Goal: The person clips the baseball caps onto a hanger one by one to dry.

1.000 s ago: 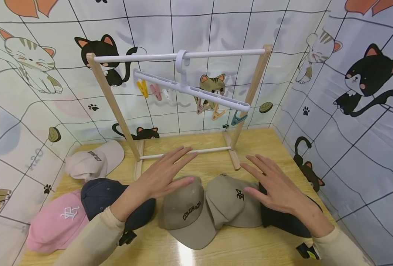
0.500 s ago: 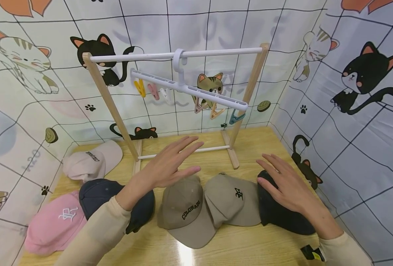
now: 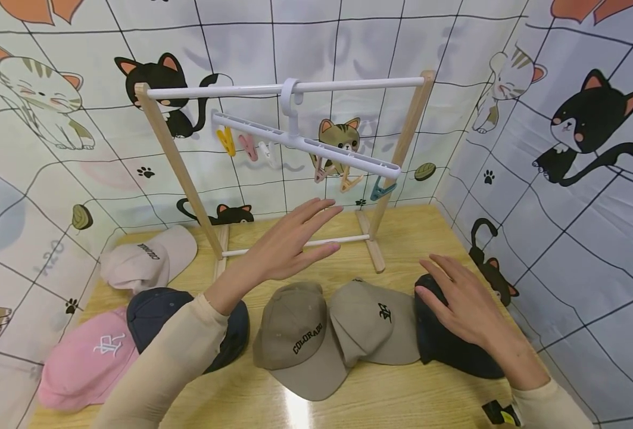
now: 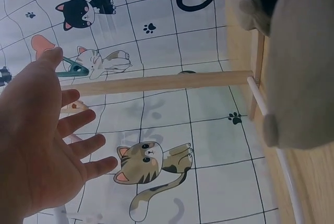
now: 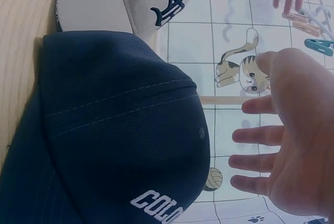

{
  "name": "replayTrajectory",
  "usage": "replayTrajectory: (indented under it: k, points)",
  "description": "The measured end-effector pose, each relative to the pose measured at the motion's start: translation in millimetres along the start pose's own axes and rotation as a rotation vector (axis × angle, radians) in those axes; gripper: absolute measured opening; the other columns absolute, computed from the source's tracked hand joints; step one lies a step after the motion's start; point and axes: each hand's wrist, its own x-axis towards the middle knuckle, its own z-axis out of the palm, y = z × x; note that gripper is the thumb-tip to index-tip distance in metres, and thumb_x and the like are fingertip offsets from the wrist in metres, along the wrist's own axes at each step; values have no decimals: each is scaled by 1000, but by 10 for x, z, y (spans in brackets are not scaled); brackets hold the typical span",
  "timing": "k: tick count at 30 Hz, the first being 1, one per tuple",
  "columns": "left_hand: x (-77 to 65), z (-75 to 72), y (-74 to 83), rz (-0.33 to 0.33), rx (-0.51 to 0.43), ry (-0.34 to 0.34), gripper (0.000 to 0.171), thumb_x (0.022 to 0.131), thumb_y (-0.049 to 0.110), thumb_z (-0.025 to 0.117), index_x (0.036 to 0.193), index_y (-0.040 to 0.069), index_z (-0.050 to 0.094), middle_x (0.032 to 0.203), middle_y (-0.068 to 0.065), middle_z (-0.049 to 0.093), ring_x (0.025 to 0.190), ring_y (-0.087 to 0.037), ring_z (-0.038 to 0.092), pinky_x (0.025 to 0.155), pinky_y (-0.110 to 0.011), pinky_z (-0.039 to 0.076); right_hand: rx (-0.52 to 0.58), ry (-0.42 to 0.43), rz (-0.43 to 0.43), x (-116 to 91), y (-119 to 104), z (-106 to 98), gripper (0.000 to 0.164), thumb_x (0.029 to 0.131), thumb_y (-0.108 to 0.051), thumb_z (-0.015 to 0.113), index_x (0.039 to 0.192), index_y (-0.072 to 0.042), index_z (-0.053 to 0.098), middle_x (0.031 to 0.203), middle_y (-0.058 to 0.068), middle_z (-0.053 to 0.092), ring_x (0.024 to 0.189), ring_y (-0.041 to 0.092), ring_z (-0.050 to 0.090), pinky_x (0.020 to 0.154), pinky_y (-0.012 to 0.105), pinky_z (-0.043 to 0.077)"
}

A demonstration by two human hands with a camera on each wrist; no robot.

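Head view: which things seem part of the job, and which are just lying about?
Probably part of the job, as the empty left hand and right hand are out among them:
caps
rack
hanger
clips

Probably just surroundings:
table
cat-print backdrop

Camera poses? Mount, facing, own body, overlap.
Head: on head, facing forward-down at caps and rack; left hand, right hand and sleeves show.
Left wrist: on that wrist, facing past the left palm to the patterned wall.
Right wrist: on that wrist, facing dark cap and wall past the right palm.
Shared: both wrist views show parts of both hands and the teal clip.
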Motion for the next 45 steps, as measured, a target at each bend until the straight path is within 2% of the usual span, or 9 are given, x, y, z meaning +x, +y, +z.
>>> replayTrajectory:
  k: [6, 9, 13, 18, 22, 28, 35, 45]
  points:
    - [246, 49, 30, -3, -23, 12, 70, 116, 43, 64, 174, 12, 42, 180, -14, 45, 171, -37, 39, 140, -55, 34, 4, 14, 35, -20, 14, 42, 59, 111, -36, 71, 160, -4, 60, 162, 32, 57, 145, 58, 57, 115, 77, 47]
    - [338, 83, 51, -34, -41, 1, 71, 117, 45, 61, 176, 12, 39, 181, -14, 43, 169, -36, 42, 139, -54, 36, -1, -3, 56, -38, 14, 58, 59, 112, -37, 71, 160, -4, 60, 161, 33, 58, 144, 58, 58, 115, 77, 47]
    - [440, 124, 89, -83, -111, -24, 73, 118, 45, 59, 178, 12, 34, 182, -15, 41, 169, -35, 41, 139, -53, 36, -13, -22, 65, -54, 8, 80, 59, 111, -38, 72, 158, -4, 62, 160, 33, 60, 143, 58, 59, 113, 77, 49]
    - [579, 175, 135, -79, -227, -41, 74, 119, 42, 58, 178, 6, 31, 181, -16, 43, 171, -30, 41, 140, -49, 35, -22, -28, 61, -58, 17, 108, 58, 111, -39, 72, 156, -4, 64, 157, 34, 62, 141, 58, 61, 111, 77, 49]
    - [669, 213, 160, -87, -284, -42, 77, 119, 38, 59, 178, 3, 26, 182, -16, 41, 171, -29, 41, 140, -47, 36, -18, -23, 52, -52, 18, 120, 57, 110, -38, 72, 155, -4, 64, 156, 33, 63, 141, 58, 61, 112, 77, 49]
    - [784, 255, 200, -166, -287, -18, 80, 119, 41, 58, 179, 3, 22, 186, -17, 32, 173, -34, 35, 140, -53, 35, -23, -7, 35, -42, 28, 135, 56, 109, -37, 74, 153, -3, 66, 153, 32, 65, 140, 57, 62, 111, 75, 50]
    - [890, 286, 268, -196, -306, 25, 85, 118, 38, 58, 180, 1, 14, 188, -19, 23, 176, -36, 27, 141, -54, 32, -29, -40, 30, -24, 40, 120, 57, 110, -36, 74, 154, -2, 65, 152, 32, 66, 139, 55, 64, 113, 73, 51]
    - [1064, 431, 308, -280, -439, 53, 96, 115, 42, 62, 182, 7, 3, 192, -11, 8, 179, -29, 15, 144, -52, 24, -32, -48, 17, 8, 37, 114, 55, 110, -36, 74, 152, -1, 67, 150, 31, 68, 138, 55, 65, 113, 72, 52]
